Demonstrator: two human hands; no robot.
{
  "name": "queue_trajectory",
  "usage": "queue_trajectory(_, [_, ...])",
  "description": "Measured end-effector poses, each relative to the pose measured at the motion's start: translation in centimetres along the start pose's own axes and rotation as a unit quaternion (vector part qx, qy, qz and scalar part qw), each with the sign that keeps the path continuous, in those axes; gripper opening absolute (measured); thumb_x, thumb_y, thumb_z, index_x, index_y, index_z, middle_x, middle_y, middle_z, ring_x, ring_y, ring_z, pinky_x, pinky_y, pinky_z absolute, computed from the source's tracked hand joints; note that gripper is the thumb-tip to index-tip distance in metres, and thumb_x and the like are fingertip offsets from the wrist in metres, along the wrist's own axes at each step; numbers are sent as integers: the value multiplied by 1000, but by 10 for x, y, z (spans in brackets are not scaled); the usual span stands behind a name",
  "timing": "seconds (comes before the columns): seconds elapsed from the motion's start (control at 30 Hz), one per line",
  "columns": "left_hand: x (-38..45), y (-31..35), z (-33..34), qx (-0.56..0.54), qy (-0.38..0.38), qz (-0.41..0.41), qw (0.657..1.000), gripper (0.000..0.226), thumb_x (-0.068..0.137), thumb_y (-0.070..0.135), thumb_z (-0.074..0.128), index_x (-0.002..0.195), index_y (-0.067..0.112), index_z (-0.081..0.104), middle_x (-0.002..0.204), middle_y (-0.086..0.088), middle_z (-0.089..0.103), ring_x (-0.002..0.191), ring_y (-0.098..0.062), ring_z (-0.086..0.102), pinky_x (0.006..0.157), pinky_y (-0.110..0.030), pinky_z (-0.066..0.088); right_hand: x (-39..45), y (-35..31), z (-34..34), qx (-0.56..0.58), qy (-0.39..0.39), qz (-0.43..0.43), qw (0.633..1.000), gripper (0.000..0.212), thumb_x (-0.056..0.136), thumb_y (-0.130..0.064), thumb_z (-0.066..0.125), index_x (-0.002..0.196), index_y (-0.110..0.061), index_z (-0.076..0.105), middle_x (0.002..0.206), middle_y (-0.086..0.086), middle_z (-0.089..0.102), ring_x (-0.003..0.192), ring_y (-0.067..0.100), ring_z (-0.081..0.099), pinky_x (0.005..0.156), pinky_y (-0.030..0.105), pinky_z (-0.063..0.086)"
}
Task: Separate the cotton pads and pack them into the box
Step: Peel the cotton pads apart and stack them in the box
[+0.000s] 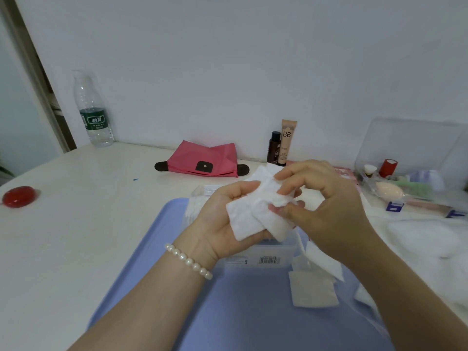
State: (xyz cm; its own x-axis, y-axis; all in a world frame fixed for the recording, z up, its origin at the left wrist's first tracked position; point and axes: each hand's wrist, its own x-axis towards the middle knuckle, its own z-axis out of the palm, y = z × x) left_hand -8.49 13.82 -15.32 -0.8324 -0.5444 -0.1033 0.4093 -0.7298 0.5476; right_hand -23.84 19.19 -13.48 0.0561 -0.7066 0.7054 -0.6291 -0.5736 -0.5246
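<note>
Soft, fibrous white cotton pads [255,214], matt and lightly embossed, pinched in both hands. Clear, smooth plastic box [266,254] with a paper barcode label beneath them. Matt pale-blue tray [253,312], smooth like plastic. Cream desk [88,224] with a faint sheen. Far left, transparent ribbed plastic bottle [92,110] with a glossy green label. Pink woven-cloth pouch [202,158], matt, with dark leather-like tabs. Glossy red plastic-looking lump [18,196] at the left edge. Pearly, lustrous bead bracelet [188,260]. Far right, clear glossy plastic organiser [410,148].
</note>
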Motion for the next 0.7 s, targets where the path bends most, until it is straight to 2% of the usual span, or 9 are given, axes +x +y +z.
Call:
queue_trajectory(0.1, [5,2,-5,-15,-2,2,1000,47,87,13,49,130,-5,48,127,-17,53,102,-28,56,102,-40,38,4,-2,-15,158,-29,96,982,18,60,-17,81,66,-25,66,86,-8,73,88,10,66,81,30,51])
queue_trajectory(0.2, [8,3,-13,-45,-4,-5,999,61,90,21,44,146,4,26,149,-16,35,126,-35,44,116,-51,17,8,-3,-26,269,-14,169,948,18,56,-3,75,66,-14,64,68,-3,72,65,9,67,61,22,55])
queue_trajectory(0.3, [6,-1,-5,-64,2,36,997,46,89,21,51,129,1,52,133,-23,53,124,-40,48,98,-61,38,12,-1,-31,355,29,244,902,16,50,-13,74,65,-15,70,68,2,72,63,12,68,56,21,54])
queue_trajectory(0.37, [5,-3,-1,-67,29,89,993,42,88,26,49,119,0,60,120,-23,62,115,-37,56,83,-60,45,14,-3,-29,457,10,310,834,30,50,-15,71,80,-10,75,85,10,74,76,19,71,61,26,56])
queue_trajectory(0.43, [7,-4,2,-76,53,143,985,42,90,29,46,118,0,59,114,-21,66,108,-34,61,81,-52,49,12,-9,-18,523,-29,367,769,34,60,-14,67,91,-3,74,99,14,72,84,21,71,65,27,57])
queue_trajectory(0.5, [10,-3,1,-79,61,188,977,45,93,33,42,121,1,58,114,-18,66,103,-29,64,88,-43,51,7,-17,-1,559,-33,419,715,29,68,-11,61,92,-3,74,99,12,72,80,16,71,63,25,58])
queue_trajectory(0.57, [12,-5,-1,-90,46,207,973,49,95,34,39,129,1,53,130,-16,58,121,-27,54,107,-41,38,2,-21,15,576,-30,452,680,31,73,-12,58,102,-5,69,100,9,73,78,15,71,62,23,58])
queue_trajectory(0.63, [15,-8,-2,-93,34,216,971,49,97,35,38,130,2,52,136,-13,53,131,-26,45,114,-43,26,-3,-23,25,562,-34,475,677,38,73,-19,61,109,-8,65,100,5,73,76,13,69,60,23,55])
queue_trajectory(0.7, [17,-12,-1,-89,35,213,972,49,97,37,37,129,4,54,138,-15,50,133,-27,41,115,-43,24,-5,-23,29,529,-23,495,689,40,72,-24,63,110,-11,65,94,2,73,69,10,64,61,21,48])
